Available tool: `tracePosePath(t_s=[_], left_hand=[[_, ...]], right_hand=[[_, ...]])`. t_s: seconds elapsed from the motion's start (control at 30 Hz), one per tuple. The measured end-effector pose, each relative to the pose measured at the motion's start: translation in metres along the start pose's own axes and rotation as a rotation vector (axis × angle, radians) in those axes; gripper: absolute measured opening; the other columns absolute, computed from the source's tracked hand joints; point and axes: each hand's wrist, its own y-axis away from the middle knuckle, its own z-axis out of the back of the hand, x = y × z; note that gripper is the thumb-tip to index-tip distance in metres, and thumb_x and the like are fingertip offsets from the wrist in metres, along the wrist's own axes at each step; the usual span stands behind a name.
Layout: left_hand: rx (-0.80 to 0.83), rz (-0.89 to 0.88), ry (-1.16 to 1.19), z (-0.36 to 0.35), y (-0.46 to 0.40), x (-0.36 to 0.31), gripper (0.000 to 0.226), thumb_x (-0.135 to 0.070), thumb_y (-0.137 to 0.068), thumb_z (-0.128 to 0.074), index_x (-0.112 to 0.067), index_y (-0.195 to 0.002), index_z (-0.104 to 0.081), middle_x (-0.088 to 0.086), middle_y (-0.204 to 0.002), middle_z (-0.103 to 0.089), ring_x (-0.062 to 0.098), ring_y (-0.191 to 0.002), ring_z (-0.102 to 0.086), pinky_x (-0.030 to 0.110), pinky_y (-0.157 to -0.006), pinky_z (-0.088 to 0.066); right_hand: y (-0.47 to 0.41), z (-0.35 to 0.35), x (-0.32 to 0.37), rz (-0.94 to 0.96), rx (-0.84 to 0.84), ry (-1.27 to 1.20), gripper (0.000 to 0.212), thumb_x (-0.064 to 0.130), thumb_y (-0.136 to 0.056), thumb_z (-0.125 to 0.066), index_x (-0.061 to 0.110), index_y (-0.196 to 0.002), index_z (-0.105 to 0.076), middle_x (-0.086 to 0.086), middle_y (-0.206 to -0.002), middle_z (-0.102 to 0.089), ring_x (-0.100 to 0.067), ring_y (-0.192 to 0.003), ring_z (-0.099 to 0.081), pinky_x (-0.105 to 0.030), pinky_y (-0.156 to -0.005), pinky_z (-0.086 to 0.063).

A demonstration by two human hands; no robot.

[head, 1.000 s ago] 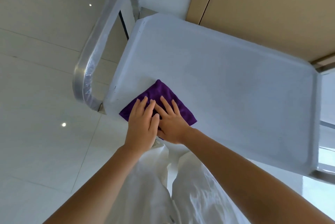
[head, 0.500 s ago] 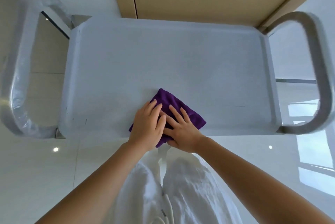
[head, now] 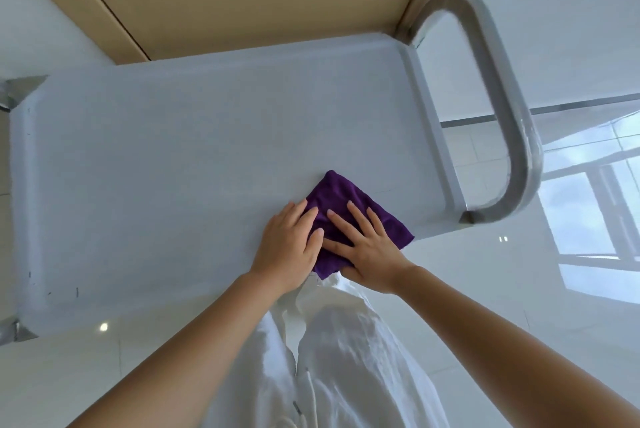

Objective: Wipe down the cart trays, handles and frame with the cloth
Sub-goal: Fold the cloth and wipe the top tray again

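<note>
Shift since earlier frames: cloth (head: 349,219) and both hands now sit toward the right end of the top tray (head: 173,167), where a second ago they worked near the left-end handle — the view has swung with them.
Left hand (head: 287,247): flat, fingers straight and close together, fingertips pressing the cloth's left edge, palm partly on bare tray.
Right hand (head: 367,251): flat, fingers spread, pressing the middle and near part of the cloth; thumb lies across toward the left hand.
Cloth position: purple, folded, lying on the tray floor at the near rim, one corner hanging over that rim; its far corner pokes out beyond the fingertips.
Right handle (head: 512,136): near the cloth, untouched at this moment.
Progress, as judged: the tray's near strip looks mostly covered — the far half, handles, frame and any lower trays (not in view) likely remain.
</note>
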Motion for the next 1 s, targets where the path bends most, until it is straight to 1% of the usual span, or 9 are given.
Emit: tracePosePath(t_s=[0.17,0.4,0.47,0.53,0.57,0.63,0.73,0.87,1.0], left_hand=[[0.074,-0.031,-0.033,-0.014,-0.017,-0.032,0.065,-0.04,-0.088,-0.023,-0.004,-0.14,-0.038,0.014,-0.149,-0.032,0.025,-0.14,-0.025,0.035,-0.113,-0.02],[0.149,-0.043,-0.077,-0.03,-0.038,-0.066,0.067,-0.04,-0.086,-0.023,-0.008,-0.143,-0.033,0.01,-0.151,-0.028,0.021,-0.141,-0.022,0.036,-0.114,-0.02],[0.159,-0.057,-0.108,-0.035,-0.043,-0.075,0.064,-0.039,-0.088,-0.026,-0.007,-0.144,-0.031,0.01,-0.152,-0.027,0.02,-0.141,-0.022,0.036,-0.113,-0.021],[0.167,-0.065,-0.142,-0.039,-0.049,-0.083,0.056,-0.033,-0.096,-0.035,-0.008,-0.145,-0.027,0.009,-0.154,-0.021,0.019,-0.143,-0.017,0.038,-0.114,-0.018],[0.166,-0.062,-0.152,-0.04,-0.052,-0.087,0.055,-0.03,-0.098,-0.038,-0.009,-0.146,-0.025,0.008,-0.155,-0.018,0.018,-0.143,-0.014,0.039,-0.114,-0.017],[0.162,-0.047,-0.161,-0.041,-0.058,-0.094,0.055,-0.029,-0.098,-0.039,-0.01,-0.147,-0.022,0.007,-0.157,-0.012,0.018,-0.144,-0.009,0.04,-0.115,-0.015],[0.166,-0.016,-0.164,-0.041,-0.066,-0.104,0.057,-0.031,-0.099,-0.037,-0.012,-0.149,-0.016,0.007,-0.158,-0.004,0.018,-0.144,-0.008,0.038,-0.115,-0.015],[0.14,0.004,-0.122,-0.039,-0.081,-0.117,0.059,-0.03,-0.099,-0.038,-0.012,-0.149,-0.012,0.009,-0.157,-0.001,0.021,-0.143,-0.012,0.033,-0.113,-0.016],[0.158,0.065,-0.031,-0.039,-0.1,-0.127,0.06,-0.03,-0.099,-0.038,-0.013,-0.149,-0.01,0.01,-0.157,-0.005,0.02,-0.144,-0.008,0.034,-0.116,-0.015]], right_hand=[[0.023,-0.002,-0.03,-0.096,0.003,-0.052,0.06,0.048,-0.077,-0.039,0.039,-0.136,-0.035,-0.007,-0.145,-0.042,-0.044,-0.13,-0.039,-0.056,-0.101,-0.023],[0.049,-0.004,-0.062,-0.22,-0.009,-0.158,0.058,0.045,-0.079,-0.04,0.038,-0.136,-0.038,-0.006,-0.147,-0.039,-0.043,-0.134,-0.034,-0.056,-0.103,-0.021],[0.057,-0.003,-0.07,-0.321,-0.027,-0.25,0.06,0.045,-0.08,-0.035,0.038,-0.139,-0.038,-0.006,-0.152,-0.031,-0.037,-0.14,-0.018,-0.055,-0.108,-0.012],[0.061,-0.001,-0.077,-0.466,-0.024,-0.311,0.067,0.052,-0.079,-0.019,0.043,-0.144,-0.025,-0.001,-0.158,-0.01,-0.026,-0.142,0.01,-0.048,-0.113,0.007],[0.062,0.001,-0.079,-0.522,0.003,-0.331,0.07,0.055,-0.076,-0.011,0.045,-0.146,-0.017,0.002,-0.159,0.0,-0.023,-0.142,0.019,-0.044,-0.112,0.014],[0.06,0.007,-0.084,-0.576,0.045,-0.34,0.075,0.058,-0.073,-0.003,0.046,-0.146,-0.007,0.003,-0.158,0.012,-0.025,-0.142,0.023,-0.042,-0.111,0.018],[0.052,0.011,-0.09,-0.591,0.062,-0.325,0.076,0.061,-0.072,0.0,0.045,-0.147,0.0,0.001,-0.157,0.018,-0.028,-0.141,0.025,-0.043,-0.11,0.019],[0.032,0.018,-0.107,-0.651,0.026,-0.371,0.077,0.063,-0.073,-0.004,0.044,-0.147,-0.002,-0.001,-0.158,0.014,-0.032,-0.141,0.023,-0.049,-0.111,0.014],[0.007,0.032,-0.131,-0.688,0.059,-0.405,0.067,0.057,-0.09,-0.031,0.043,-0.147,0.001,-0.001,-0.157,0.02,-0.032,-0.14,0.026,-0.053,-0.111,0.012]])
